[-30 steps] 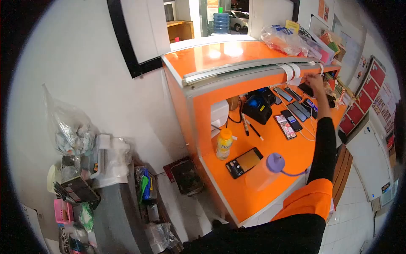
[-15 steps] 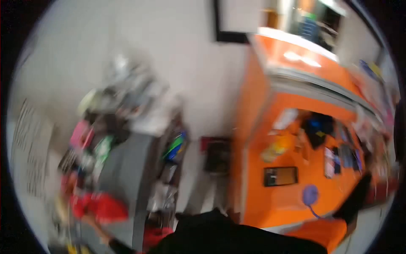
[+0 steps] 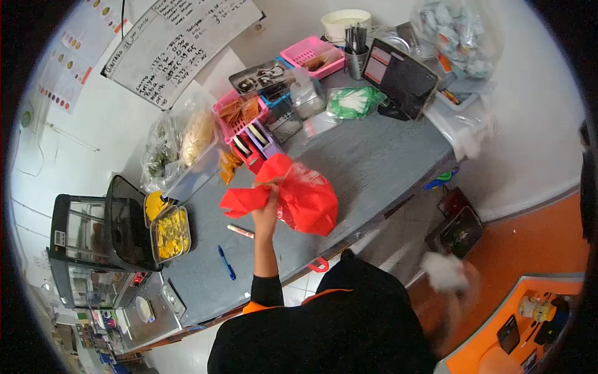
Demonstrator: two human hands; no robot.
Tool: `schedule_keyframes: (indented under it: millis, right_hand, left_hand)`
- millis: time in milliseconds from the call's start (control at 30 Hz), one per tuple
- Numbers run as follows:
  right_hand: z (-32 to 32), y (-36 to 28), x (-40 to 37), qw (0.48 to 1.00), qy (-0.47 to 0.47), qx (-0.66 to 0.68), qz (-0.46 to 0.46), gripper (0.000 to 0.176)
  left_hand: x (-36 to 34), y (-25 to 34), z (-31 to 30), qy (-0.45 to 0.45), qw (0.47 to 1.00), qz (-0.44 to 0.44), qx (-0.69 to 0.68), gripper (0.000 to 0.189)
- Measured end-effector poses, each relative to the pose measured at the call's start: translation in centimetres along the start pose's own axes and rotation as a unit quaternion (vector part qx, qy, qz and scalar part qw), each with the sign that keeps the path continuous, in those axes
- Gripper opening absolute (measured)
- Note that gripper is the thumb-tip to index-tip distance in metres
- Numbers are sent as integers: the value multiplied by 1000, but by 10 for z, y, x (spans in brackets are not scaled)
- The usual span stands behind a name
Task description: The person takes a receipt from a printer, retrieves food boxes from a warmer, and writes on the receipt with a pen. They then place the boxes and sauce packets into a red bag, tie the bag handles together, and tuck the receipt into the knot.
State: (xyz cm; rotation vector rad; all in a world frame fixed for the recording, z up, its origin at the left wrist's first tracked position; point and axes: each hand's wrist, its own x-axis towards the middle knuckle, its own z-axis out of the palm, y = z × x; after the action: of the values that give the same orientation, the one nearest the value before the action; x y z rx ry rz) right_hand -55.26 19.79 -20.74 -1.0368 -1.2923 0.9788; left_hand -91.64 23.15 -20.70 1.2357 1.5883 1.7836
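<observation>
My left hand [image 3: 266, 212] grips the gathered top of a red plastic bag [image 3: 308, 198] with faint white print. The bag bulges out to the right over the grey counter [image 3: 374, 159]; what it contains is hidden. A capped marker [image 3: 241, 231] and a blue pen [image 3: 226, 262] lie on the counter close to my left forearm. Off to the right, past the counter's edge, my right hand [image 3: 467, 278] is smeared by motion. A crumpled white thing [image 3: 444, 272] is at its fingers, too blurred to name.
Pink baskets [image 3: 311, 55], tape dispensers [image 3: 254, 142], a tablet [image 3: 398, 78] and bagged goods line the counter's back. To the left are a yellow-filled container [image 3: 170, 234] and a glass-fronted warmer [image 3: 84, 249]. An orange counter [image 3: 479, 336] stands at lower right.
The view has swung left from the orange counter to the grey one. The red bag stays in my left hand. My right hand has come away from the orange counter, with the white thing at it.
</observation>
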Motion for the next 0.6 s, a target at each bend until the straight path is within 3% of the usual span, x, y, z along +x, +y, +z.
schedule_keyframes:
  millis: [33, 67, 100, 133, 167, 200, 333, 400, 467, 533, 600]
  right_hand:
    - [21, -15, 2, 1000, -16, -6, -7, 28]
    - [55, 14, 10, 971, -50, 202, 119, 25]
    - [91, 35, 32, 981, -83, 176, 15, 28]
    - [127, 29, 41, 932, -62, 306, 186, 37]
    - [156, 9, 58, 919, -105, 322, 201, 50]
    - [175, 27, 67, 917, -149, 324, 178, 55]
    - [224, 28, 98, 931, -243, 248, 108, 34]
    - [238, 26, 109, 962, -251, 95, 48, 25]
    - [244, 19, 121, 951, -301, 64, 31, 22]
    - [249, 17, 130, 934, -356, 34, 14, 20]
    - [253, 18, 135, 923, -383, -5, 24, 16]
  left_hand:
    - [-2, 1, -2, -4, 1000, 3, -16, 9]
    - [-3, 2, -7, -15, 1000, -5, 24, 9]
    - [-1, 0, -9, -8, 1000, -11, 18, 9]
    - [0, -3, -10, -26, 999, 12, 15, 12]
    - [0, -3, -11, -43, 998, 36, 12, 14]
    - [-1, 6, -12, -57, 998, -22, -1, 12]
    - [7, -2, -19, -119, 991, 53, -1, 16]
    - [9, -15, -25, -137, 988, 30, -64, 16]
    - [8, -19, -26, -152, 980, 11, -127, 17]
    - [7, -4, -18, -98, 990, -64, -80, 17]
    - [11, 10, -14, -97, 994, -45, -13, 19]
